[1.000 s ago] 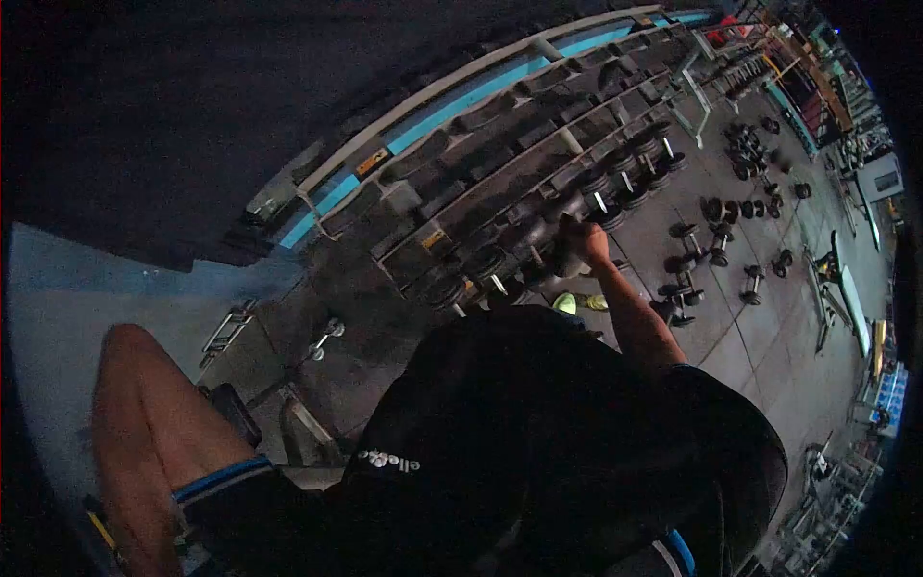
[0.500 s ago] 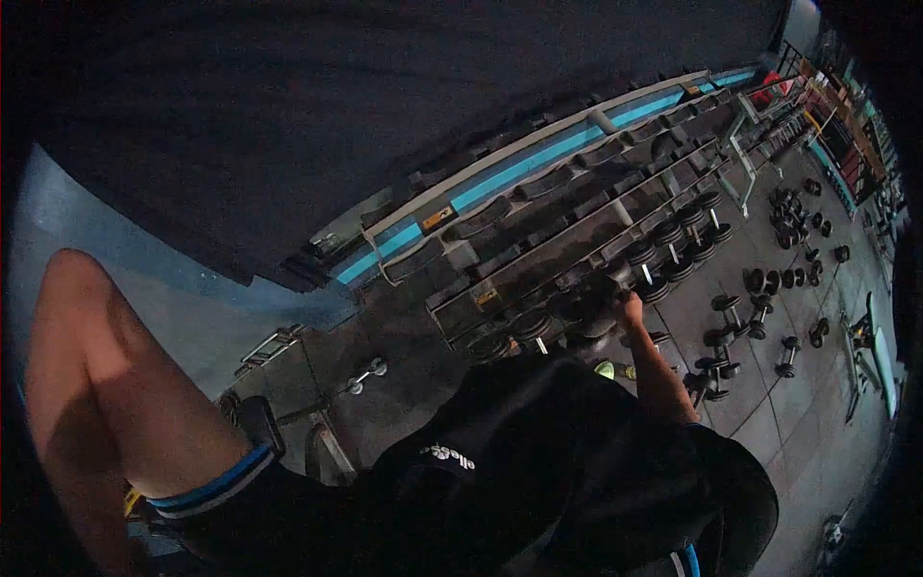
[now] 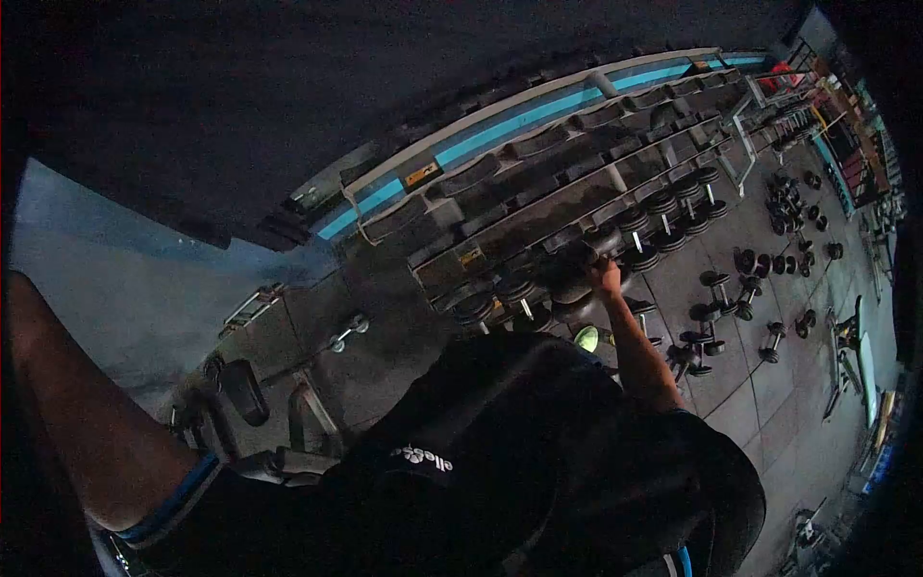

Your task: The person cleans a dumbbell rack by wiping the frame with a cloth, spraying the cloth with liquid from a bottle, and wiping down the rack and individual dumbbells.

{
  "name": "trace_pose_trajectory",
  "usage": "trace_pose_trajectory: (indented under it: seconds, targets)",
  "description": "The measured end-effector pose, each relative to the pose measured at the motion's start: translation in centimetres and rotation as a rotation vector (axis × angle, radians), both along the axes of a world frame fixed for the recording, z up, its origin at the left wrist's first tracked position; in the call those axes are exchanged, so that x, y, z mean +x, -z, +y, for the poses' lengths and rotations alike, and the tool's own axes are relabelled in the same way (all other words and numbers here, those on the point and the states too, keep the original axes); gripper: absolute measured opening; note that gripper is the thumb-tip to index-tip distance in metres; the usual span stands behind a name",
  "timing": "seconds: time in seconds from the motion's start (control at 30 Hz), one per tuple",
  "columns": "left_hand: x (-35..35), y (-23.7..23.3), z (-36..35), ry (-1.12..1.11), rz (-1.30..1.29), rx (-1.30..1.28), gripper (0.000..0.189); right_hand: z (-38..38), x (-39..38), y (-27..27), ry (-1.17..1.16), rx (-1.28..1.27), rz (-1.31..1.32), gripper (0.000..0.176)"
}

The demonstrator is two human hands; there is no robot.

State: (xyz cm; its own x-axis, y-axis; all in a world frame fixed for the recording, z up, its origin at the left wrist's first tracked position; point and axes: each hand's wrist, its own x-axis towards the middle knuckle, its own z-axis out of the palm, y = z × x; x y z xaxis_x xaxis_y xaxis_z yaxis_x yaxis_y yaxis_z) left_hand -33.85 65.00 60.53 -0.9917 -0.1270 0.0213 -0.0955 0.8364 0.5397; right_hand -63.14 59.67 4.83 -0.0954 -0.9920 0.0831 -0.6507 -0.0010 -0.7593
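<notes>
My right hand (image 3: 604, 276) is closed at a dark dumbbell (image 3: 577, 306) on the lower tier of the dumbbell rack (image 3: 538, 226). Its fingers seem wrapped round the handle, though the dim light hides the grip in part. More dumbbells (image 3: 663, 221) stand in a row on both sides of that hand. On the left, my bare left arm (image 3: 82, 404) runs off the edge of the view, and its hand is out of sight.
Several loose dumbbells (image 3: 697, 346) lie on the tiled floor to the right, with another dumbbell (image 3: 348, 332) on the left. A yellow-green shoe (image 3: 586, 338) shows below my right hand. A padded bench (image 3: 240, 392) stands at lower left.
The view has shifted, so rack and floor sit a little further left and the left arm is lower at the edge. My right hand stays at the dumbbell.
</notes>
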Motion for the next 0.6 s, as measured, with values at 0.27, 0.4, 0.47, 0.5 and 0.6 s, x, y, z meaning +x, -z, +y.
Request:
trace_pose_trajectory:
  seconds: [0.27,0.4,0.47,0.5,0.6]
  targets:
    - [-0.3,0.1,0.5,-0.015,-0.002,-0.017,0.058,-2.7,-1.9,5.5,-0.067,-0.034,0.103,0.035]
    - [0.0,-0.2,1.0,-0.012,-0.009,-0.031,0.059,-4.3,-2.5,5.4,-0.100,0.086,0.026,0.038]
    - [0.2,-0.3,1.1,-0.011,-0.013,-0.036,0.059,-2.8,0.3,-2.8,-0.063,0.138,0.009,0.036]
    - [0.2,-0.3,1.3,-0.004,-0.016,-0.032,0.060,-2.7,0.3,-2.6,-0.057,0.120,0.018,0.035]
    - [0.4,-0.3,1.5,-0.001,-0.018,-0.035,0.060,-2.7,0.7,-3.1,-0.030,0.081,0.018,0.032]
